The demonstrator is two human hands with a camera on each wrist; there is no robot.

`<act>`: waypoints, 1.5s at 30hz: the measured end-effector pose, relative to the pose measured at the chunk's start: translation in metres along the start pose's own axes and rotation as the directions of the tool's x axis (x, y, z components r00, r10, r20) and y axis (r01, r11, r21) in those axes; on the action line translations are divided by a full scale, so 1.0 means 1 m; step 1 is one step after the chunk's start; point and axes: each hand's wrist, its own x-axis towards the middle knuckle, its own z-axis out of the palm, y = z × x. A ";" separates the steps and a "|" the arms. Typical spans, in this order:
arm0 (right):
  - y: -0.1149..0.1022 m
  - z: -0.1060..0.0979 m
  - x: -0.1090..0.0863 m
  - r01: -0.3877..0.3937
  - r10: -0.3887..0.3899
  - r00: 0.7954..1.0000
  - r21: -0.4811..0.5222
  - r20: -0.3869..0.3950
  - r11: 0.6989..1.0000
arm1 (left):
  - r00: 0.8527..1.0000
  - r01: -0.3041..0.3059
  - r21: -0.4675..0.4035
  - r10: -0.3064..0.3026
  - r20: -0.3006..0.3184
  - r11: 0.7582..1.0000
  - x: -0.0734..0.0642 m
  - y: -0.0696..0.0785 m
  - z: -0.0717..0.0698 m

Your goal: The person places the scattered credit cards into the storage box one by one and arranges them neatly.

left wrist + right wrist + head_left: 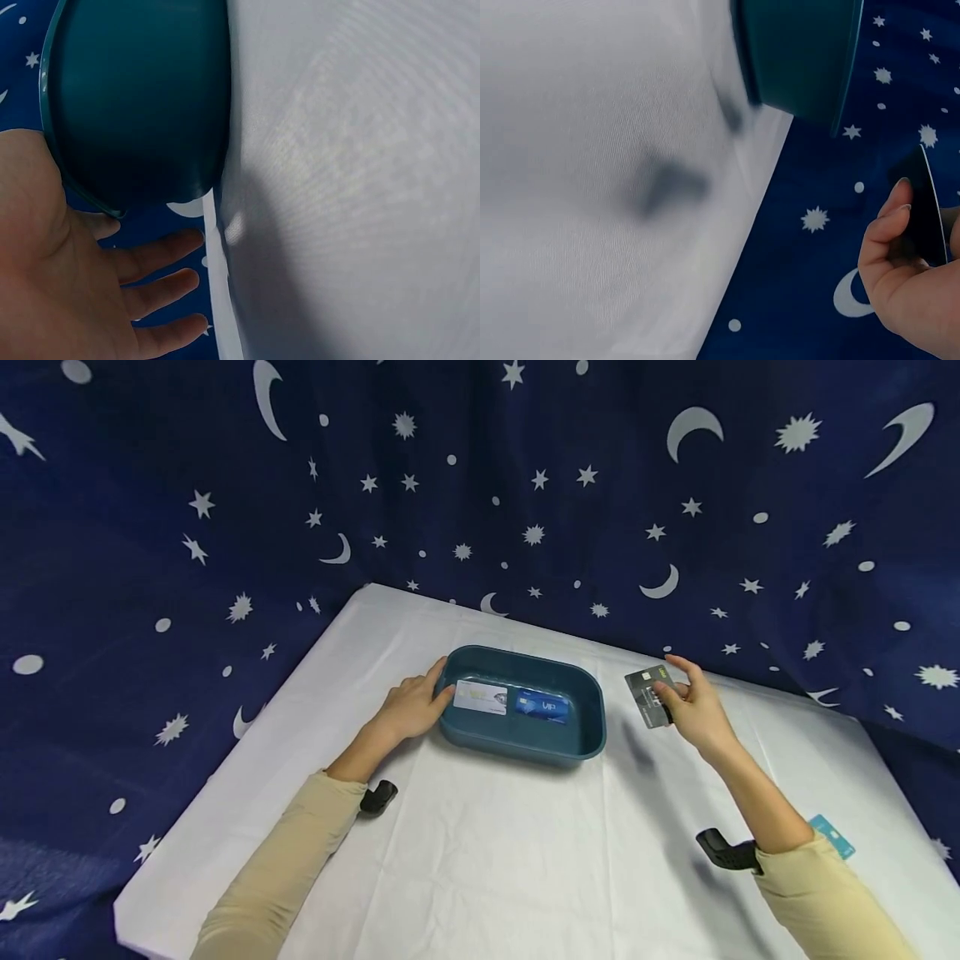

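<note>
A dark teal plastic basin (517, 747) sits on the white-covered table. Inside it, a white card (472, 695) and a blue VIP card (542, 705) lie flat, side by side. My left hand (410, 706) holds the basin's left rim between thumb and forefinger; in the left wrist view the other fingers (161, 292) extend loosely beside the wall. To the right of the basin and above the table, my right hand (693, 706) pinches a dark grey bank card (645, 693) between thumb and fingers. Its edge shows in the right wrist view, apart from the basin.
A light-blue card (832, 835) lies on the table (480, 860), partly hidden by the right forearm. Black wrist mounts (726, 852) stick out from both sleeves. A navy curtain (480, 468) with stars and moons hangs behind the table.
</note>
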 end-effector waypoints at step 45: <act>-0.051 0.109 0.048 0.262 -0.202 0.928 -0.167 0.312 0.950 | 1.000 0.027 0.011 -0.028 0.013 1.000 0.000 0.005 0.000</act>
